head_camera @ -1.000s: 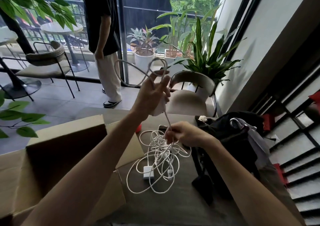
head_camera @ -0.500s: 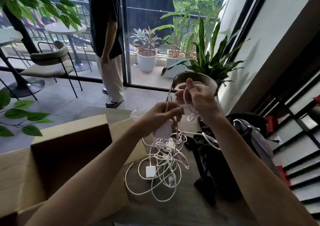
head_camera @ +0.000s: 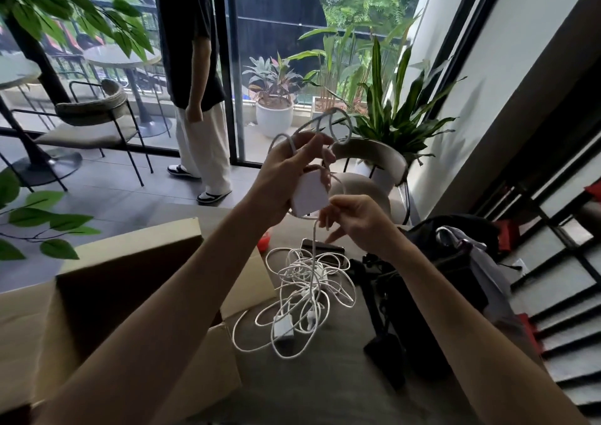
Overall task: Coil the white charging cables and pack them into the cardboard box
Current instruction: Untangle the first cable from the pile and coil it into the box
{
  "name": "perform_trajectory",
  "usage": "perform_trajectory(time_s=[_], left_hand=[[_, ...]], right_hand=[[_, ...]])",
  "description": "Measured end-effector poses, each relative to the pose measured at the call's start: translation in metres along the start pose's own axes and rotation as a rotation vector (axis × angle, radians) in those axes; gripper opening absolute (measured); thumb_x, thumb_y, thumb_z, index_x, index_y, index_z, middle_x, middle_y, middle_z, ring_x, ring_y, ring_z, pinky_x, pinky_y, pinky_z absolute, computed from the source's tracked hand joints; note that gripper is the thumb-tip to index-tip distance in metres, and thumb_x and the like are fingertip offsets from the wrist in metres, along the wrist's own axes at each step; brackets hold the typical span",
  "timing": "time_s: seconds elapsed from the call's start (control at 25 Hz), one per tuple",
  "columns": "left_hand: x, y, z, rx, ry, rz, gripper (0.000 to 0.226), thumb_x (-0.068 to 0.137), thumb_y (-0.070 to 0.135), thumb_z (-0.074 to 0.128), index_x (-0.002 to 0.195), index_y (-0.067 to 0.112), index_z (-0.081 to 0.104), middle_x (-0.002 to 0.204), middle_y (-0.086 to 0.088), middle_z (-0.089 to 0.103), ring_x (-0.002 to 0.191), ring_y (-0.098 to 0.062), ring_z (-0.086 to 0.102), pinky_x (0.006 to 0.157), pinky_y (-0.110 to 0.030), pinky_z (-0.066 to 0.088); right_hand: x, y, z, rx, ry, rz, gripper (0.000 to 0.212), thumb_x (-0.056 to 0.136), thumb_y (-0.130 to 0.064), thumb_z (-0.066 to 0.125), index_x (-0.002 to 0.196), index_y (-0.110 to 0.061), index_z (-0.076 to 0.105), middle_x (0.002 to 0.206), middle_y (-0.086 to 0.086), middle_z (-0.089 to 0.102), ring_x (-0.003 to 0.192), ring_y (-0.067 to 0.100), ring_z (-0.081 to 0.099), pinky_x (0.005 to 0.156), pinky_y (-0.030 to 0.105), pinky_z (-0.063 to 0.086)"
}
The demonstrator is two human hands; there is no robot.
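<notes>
the left hand [head_camera: 286, 177] is raised over the table's far edge, fingers curled round a white charger block [head_camera: 309, 198], with cable loops [head_camera: 340, 125] standing out at its 1 o'clock. the right hand [head_camera: 357, 223], at the block's 4 o'clock, pinches the strand [head_camera: 313, 255] that drops to the cable tangle [head_camera: 305, 291] at 6 o'clock on the table [head_camera: 325, 392]. the cardboard box [head_camera: 130, 281] gapes open at 8 o'clock, its flap edge just beside the tangle. a black bag [head_camera: 448, 278] crowds the tangle's 3 o'clock side.

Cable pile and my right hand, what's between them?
One white strand hangs from the right hand down into the cable pile, seen in the head view.
</notes>
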State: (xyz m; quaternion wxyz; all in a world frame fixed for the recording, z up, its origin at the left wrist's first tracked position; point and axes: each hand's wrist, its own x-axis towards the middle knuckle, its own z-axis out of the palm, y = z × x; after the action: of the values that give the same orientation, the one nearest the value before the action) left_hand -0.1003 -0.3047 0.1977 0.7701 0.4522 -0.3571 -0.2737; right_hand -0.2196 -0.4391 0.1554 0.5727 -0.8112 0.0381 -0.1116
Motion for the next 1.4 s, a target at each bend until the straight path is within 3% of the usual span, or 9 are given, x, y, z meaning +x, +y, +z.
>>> perform_trajectory(time_s=[0.16, 0.36, 0.56, 0.76, 0.92, 1.0, 1.08, 1.2, 1.4], left_hand=[[-0.015, -0.021, -0.014, 0.536, 0.081, -0.014, 0.023, 0.097, 0.028, 0.061, 0.107, 0.007, 0.061, 0.099, -0.007, 0.068, 0.058, -0.017, 0.066, 0.051, -0.033, 0.057], [-0.048, -0.080, -0.009, 0.594, -0.335, -0.210, 0.010, 0.093, 0.027, 0.068, 0.100, 0.020, 0.070, 0.091, -0.007, 0.073, 0.062, -0.016, 0.066, 0.057, -0.030, 0.057], [-0.022, -0.103, -0.023, 1.038, -0.094, -0.100, 0.024, 0.085, 0.040, 0.073, 0.088, 0.028, 0.053, 0.078, -0.001, 0.064, 0.061, -0.007, 0.059, 0.056, -0.024, 0.055], [-0.018, -0.095, -0.021, 0.509, 0.004, -0.290, 0.026, 0.102, 0.024, 0.052, 0.086, 0.011, 0.068, 0.065, -0.001, 0.065, 0.055, -0.017, 0.064, 0.051, -0.032, 0.055], [-0.002, -0.046, -0.009, 0.212, 0.003, -0.248, 0.026, 0.100, 0.029, 0.055, 0.087, 0.013, 0.071, 0.069, -0.007, 0.069, 0.055, -0.018, 0.064, 0.050, -0.029, 0.054], [0.003, -0.024, -0.002, 0.095, -0.081, -0.243, 0.025, 0.096, 0.034, 0.058, 0.090, 0.016, 0.074, 0.080, -0.010, 0.073, 0.057, -0.018, 0.066, 0.055, -0.029, 0.057], [0.004, -0.011, 0.004, 0.040, -0.138, -0.236, 0.026, 0.097, 0.036, 0.056, 0.094, 0.018, 0.075, 0.092, -0.012, 0.075, 0.060, -0.017, 0.067, 0.060, -0.030, 0.058], [0.003, -0.006, 0.006, 0.047, -0.115, -0.208, 0.027, 0.101, 0.033, 0.052, 0.094, 0.019, 0.074, 0.099, -0.015, 0.075, 0.060, -0.018, 0.065, 0.058, -0.030, 0.056], [-0.011, -0.032, -0.008, 0.322, -0.065, -0.143, 0.021, 0.095, 0.027, 0.061, 0.107, 0.010, 0.059, 0.099, -0.011, 0.069, 0.059, -0.017, 0.065, 0.052, -0.027, 0.056]], right_hand=[[0.012, -0.028, -0.017, 0.291, 0.308, -0.070, 0.025, 0.101, -0.012, 0.054, 0.083, -0.008, 0.071, 0.074, 0.007, 0.068, 0.058, 0.011, 0.063, 0.050, 0.025, 0.055], [0.030, -0.036, -0.021, 0.609, 0.362, 0.070, 0.024, 0.100, -0.020, 0.057, 0.084, -0.009, 0.072, 0.076, 0.005, 0.074, 0.066, 0.011, 0.071, 0.058, 0.021, 0.058], [0.026, -0.030, -0.019, 0.860, 0.316, 0.177, 0.021, 0.099, -0.022, 0.058, 0.092, -0.005, 0.067, 0.077, 0.008, 0.072, 0.065, 0.010, 0.068, 0.053, 0.018, 0.054], [0.017, -0.025, -0.031, 0.447, 0.355, 0.107, 0.031, 0.101, -0.030, 0.054, 0.099, -0.002, 0.067, 0.078, 0.010, 0.067, 0.061, 0.013, 0.064, 0.049, 0.025, 0.053], [0.006, -0.001, -0.024, 0.083, 0.394, 0.185, 0.032, 0.103, -0.030, 0.050, 0.112, 0.000, 0.055, 0.094, 0.012, 0.060, 0.086, 0.021, 0.065, 0.069, 0.033, 0.062], [0.004, 0.006, -0.017, -0.050, 0.194, 0.198, 0.039, 0.099, -0.037, 0.053, 0.119, -0.003, 0.053, 0.110, 0.012, 0.062, 0.101, 0.026, 0.064, 0.081, 0.039, 0.061], [0.003, 0.010, -0.012, 0.070, -0.044, 0.189, 0.042, 0.101, -0.033, 0.046, 0.125, 0.001, 0.055, 0.116, 0.015, 0.064, 0.106, 0.025, 0.065, 0.089, 0.038, 0.058], [0.003, 0.008, -0.011, 0.265, -0.177, 0.180, 0.029, 0.105, -0.017, 0.039, 0.107, 0.000, 0.062, 0.093, 0.008, 0.069, 0.089, 0.019, 0.070, 0.089, 0.032, 0.058], [0.016, -0.002, -0.002, 0.740, 0.146, 0.198, 0.038, 0.107, -0.011, 0.033, 0.074, -0.012, 0.051, 0.061, 0.001, 0.033, 0.051, 0.010, 0.036, 0.056, 0.026, 0.047]])
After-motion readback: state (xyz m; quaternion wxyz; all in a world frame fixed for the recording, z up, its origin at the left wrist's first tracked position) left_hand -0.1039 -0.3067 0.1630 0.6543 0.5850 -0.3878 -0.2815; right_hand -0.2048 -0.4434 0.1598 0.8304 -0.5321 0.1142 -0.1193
